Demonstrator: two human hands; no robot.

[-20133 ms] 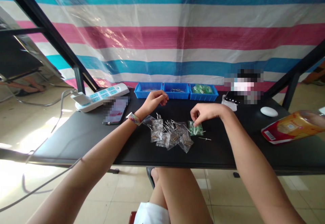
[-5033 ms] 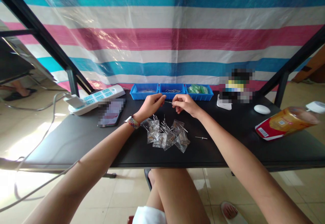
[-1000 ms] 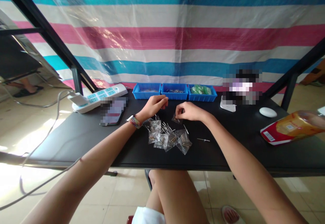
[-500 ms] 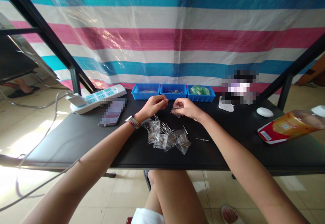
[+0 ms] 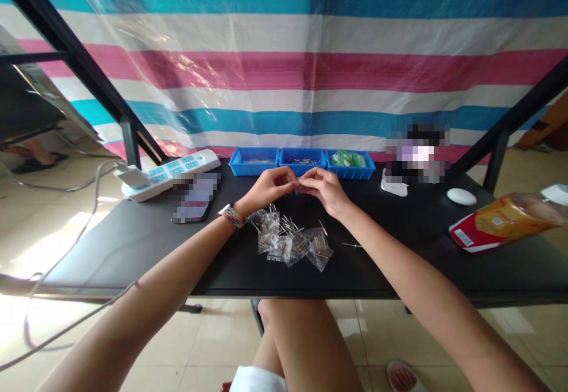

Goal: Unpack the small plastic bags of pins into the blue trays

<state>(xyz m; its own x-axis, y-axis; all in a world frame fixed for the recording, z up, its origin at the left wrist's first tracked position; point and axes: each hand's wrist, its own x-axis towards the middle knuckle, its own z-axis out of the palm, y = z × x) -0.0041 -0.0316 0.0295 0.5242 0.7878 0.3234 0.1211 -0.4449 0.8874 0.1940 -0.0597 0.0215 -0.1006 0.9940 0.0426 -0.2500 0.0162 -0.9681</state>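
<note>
My left hand (image 5: pixel 273 187) and my right hand (image 5: pixel 327 190) meet above the black table, just in front of the blue bins. Their fingertips pinch a small clear plastic bag (image 5: pixel 297 190), mostly hidden by the fingers. Below them lies a pile of small clear bags (image 5: pixel 295 247) with short metal pieces inside. Loose thin metal pins (image 5: pixel 289 225), which look like blind rivets, are heaped at the pile's back. One more metal pin (image 5: pixel 352 245) lies apart, close to my right forearm.
Three blue bins stand at the back: a left bin (image 5: pixel 255 170), a middle bin (image 5: pixel 302 169) with metal pins, and a right bin (image 5: pixel 350 173) with green packets. Left are a power strip (image 5: pixel 177 170) and a phone (image 5: pixel 197 198); right, a white oval object (image 5: pixel 462 196) and a bottle (image 5: pixel 501 223).
My right hand has moved left with the small clear bag to meet my left hand. My left fingers have closed in on the bag too. The pile has not moved.
</note>
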